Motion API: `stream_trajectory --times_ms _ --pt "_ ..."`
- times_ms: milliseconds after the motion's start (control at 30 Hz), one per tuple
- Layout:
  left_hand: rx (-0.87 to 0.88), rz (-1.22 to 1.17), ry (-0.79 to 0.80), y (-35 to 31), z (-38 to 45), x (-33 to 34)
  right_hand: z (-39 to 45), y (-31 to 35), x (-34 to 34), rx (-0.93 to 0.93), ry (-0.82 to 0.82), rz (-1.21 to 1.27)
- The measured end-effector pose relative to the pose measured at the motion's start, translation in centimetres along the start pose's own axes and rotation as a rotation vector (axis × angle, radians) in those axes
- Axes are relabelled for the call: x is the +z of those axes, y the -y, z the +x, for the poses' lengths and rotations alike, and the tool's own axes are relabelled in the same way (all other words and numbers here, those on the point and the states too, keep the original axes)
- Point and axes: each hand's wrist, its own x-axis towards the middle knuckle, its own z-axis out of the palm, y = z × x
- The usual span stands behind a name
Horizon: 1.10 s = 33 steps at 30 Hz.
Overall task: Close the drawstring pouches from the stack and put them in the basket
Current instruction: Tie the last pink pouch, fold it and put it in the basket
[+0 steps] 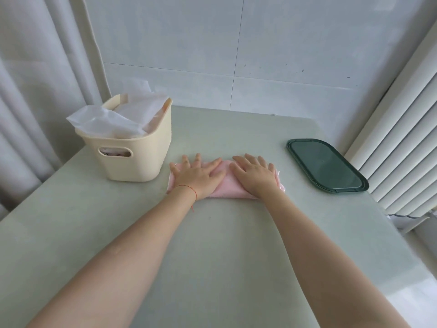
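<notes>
Fingers [198,159] of both hands lie straight and spread, pressing flat on a pink pouch [224,183] at the centre of the frame; nothing is gripped. Left hand [197,176] covers its left half, right hand [254,175] its right half, thumbs nearly meeting. Whether its drawstring is pulled tight I cannot tell. At upper left stands a cream basket [132,157], holding white and perhaps pink pouches [127,117]. On the right of the pale green table [212,256] lies a dark green tray [327,165]
</notes>
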Motion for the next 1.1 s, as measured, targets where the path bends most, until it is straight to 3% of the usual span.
stream_trajectory --times_ms 133,233,367,467,567,667,733,833,933,1100 --pt "0.009 0.0 -0.007 -0.1 0.0 0.2 -0.5 0.3 0.0 -0.096 -0.075 0.031" --pt "0.051 0.065 -0.059 -0.1 -0.3 0.2 -0.9 1.2 -1.0 -0.1 -0.002 -0.021" --pt "0.23 0.24 -0.325 -0.2 -1.3 -1.5 -1.3 2.4 -4.2 0.074 0.194 -0.173" --pt "0.348 0.273 -0.641 0.0 -2.6 -4.0 -2.5 2.8 -5.8 0.131 0.29 -0.112" --pt "0.174 0.31 -0.842 1.5 -3.7 -7.3 -3.4 2.8 -6.7 0.185 0.347 0.087" --pt "-0.192 0.301 -0.699 3.8 -4.8 -10.6 -4.2 3.3 -8.0 0.158 0.299 0.291" --pt "-0.252 0.271 -0.599 4.9 -5.2 -12.1 -4.8 3.7 -9.1 0.152 0.16 0.422" --pt "-0.096 0.272 -0.463 5.2 -5.3 -13.2 -5.3 3.7 -11.0 0.23 -0.038 0.669" --pt "0.027 0.295 -0.46 4.2 -5.6 -13.0 -5.8 3.2 -13.2 0.207 -0.153 1.003" --pt "0.156 0.249 -0.472 0.6 -6.4 -11.4 -6.2 2.1 -15.8 0.062 -0.143 1.288"
